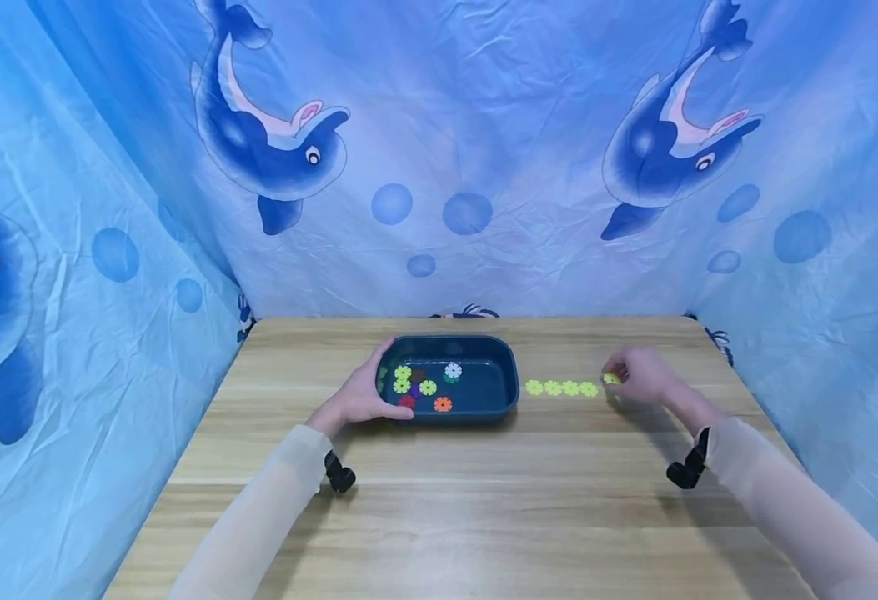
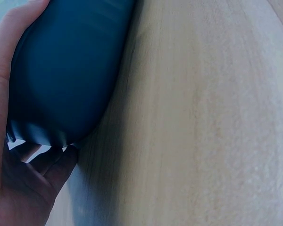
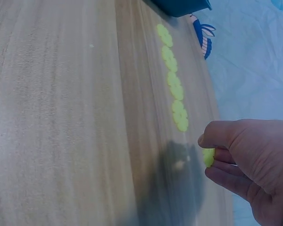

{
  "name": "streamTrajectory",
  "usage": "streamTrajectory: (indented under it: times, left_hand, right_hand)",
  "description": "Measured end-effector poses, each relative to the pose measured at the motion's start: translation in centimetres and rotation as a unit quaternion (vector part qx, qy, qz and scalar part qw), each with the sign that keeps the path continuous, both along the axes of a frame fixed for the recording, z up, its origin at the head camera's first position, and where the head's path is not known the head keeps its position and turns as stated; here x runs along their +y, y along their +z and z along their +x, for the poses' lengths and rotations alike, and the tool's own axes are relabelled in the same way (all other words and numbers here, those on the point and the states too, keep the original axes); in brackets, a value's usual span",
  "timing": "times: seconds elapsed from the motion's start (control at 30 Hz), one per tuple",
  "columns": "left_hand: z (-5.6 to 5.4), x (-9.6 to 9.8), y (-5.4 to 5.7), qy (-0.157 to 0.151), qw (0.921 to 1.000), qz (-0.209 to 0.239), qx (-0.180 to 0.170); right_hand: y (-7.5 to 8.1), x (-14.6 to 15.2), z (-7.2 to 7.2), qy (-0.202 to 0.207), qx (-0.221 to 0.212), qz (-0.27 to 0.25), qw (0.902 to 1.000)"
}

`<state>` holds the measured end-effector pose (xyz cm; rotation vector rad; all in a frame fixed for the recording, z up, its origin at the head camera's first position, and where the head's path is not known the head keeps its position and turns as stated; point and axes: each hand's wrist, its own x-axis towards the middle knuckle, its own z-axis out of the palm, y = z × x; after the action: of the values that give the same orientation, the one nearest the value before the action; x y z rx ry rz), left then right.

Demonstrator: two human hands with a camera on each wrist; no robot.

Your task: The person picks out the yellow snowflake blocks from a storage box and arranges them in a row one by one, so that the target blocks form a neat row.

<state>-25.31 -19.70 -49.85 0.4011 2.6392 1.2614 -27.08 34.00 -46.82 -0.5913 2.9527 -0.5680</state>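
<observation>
My left hand grips the left end of a dark blue plastic tray, thumb along its front rim and fingers round its end wall. Inside lie loose snowflake building discs: several yellow ones, an orange disc, a white disc over a green one, and red, brown and purple pieces. Right of the tray, several yellow discs form a straight row on the table. Just past the row's right end, my right hand pinches another yellow disc between thumb and fingers, held close over the wood.
The wooden table ends against blue cloth walls printed with dolphins and bubbles, at the back and both sides. A black strap mount sits on the left wrist, and a similar black mount on the right.
</observation>
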Motion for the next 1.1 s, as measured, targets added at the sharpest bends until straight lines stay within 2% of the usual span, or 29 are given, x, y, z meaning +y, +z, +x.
streamTrajectory:
  times: [0.27, 0.47, 0.8, 1.1]
  left_hand:
    - [-0.1, 0.1, -0.1, -0.001, 1.0, -0.005, 0.007]
    - [-0.2, 0.0, -0.3, -0.003, 1.0, -0.003, 0.006]
    - [-0.2, 0.0, -0.1, -0.003, 1.0, 0.003, 0.007]
    - [-0.1, 0.0, -0.2, -0.001, 1.0, 0.001, 0.005]
  right_hand:
    - [-0.8, -0.3, 0.2, 0.011, 0.01, -0.009, 0.9999]
    - [-1.2, -0.7, 0.2, 0.007, 0.003, 0.005, 1.0]
    - [-1.4, -1.0, 0.0, 0.018, 0.012, 0.018, 0.9996]
    - [-1.5, -1.1, 0.1, 0.011, 0.01, 0.019, 0.9997]
